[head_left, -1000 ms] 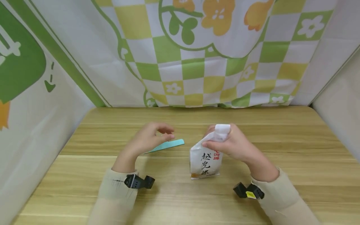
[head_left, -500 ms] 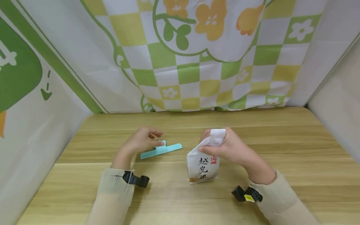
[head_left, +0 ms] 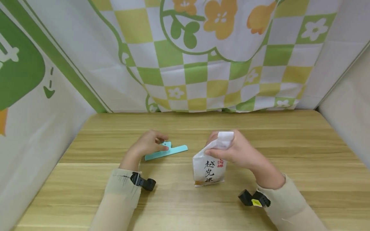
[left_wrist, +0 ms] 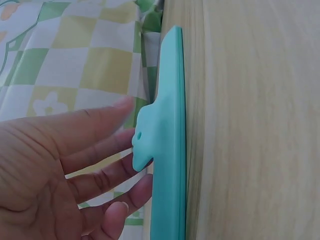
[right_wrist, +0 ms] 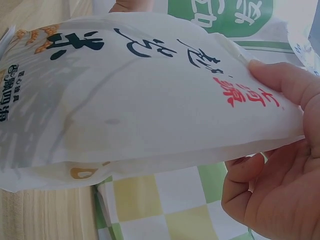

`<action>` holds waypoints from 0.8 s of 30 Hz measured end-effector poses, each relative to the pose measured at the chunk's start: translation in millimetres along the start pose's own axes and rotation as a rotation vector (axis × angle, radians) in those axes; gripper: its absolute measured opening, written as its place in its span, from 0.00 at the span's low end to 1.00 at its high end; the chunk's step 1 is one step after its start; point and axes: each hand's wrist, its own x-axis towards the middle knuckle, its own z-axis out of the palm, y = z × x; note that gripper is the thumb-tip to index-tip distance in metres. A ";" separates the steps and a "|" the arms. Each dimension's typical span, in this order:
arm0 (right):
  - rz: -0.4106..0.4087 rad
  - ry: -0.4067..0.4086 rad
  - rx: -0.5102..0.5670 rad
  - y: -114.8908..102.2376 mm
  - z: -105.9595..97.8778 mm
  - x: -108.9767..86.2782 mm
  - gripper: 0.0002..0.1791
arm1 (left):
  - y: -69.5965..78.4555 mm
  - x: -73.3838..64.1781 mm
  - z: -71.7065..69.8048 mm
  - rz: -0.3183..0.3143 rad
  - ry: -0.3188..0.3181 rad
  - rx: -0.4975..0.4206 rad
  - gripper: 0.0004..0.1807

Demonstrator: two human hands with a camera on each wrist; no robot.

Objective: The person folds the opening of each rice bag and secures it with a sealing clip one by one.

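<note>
A long turquoise bag clip (head_left: 180, 149) lies on the table to the left of centre. My left hand (head_left: 146, 143) is at the clip's handle, with the fingers spread loosely about it. In the left wrist view, the thumb is apart from the handle (left_wrist: 145, 132) and the fingertips reach behind it; whether they touch it I cannot tell. A white rice bag (head_left: 208, 170) with black and red characters stands upright, slightly right of centre. My right hand (head_left: 238, 150) grips its gathered top, thumb in front and fingers behind. The bag's upper flap sticks up above this hand.
The wooden table (head_left: 179, 205) reaches back to a green and yellow checked curtain (head_left: 196, 73). White cloth walls stand at the left and right. Each sleeve bears a small black wrist camera (head_left: 148, 184).
My left hand has come closer to the bag clip, whose handle now shows between thumb and fingers. The right hand keeps its hold on the rice bag. The head view has shifted slightly.
</note>
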 end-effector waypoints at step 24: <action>-0.007 0.001 0.012 2.3 0.0 0.1 0.04 | 2.5 -4.0 1.8 -0.006 -0.067 -0.026 0.07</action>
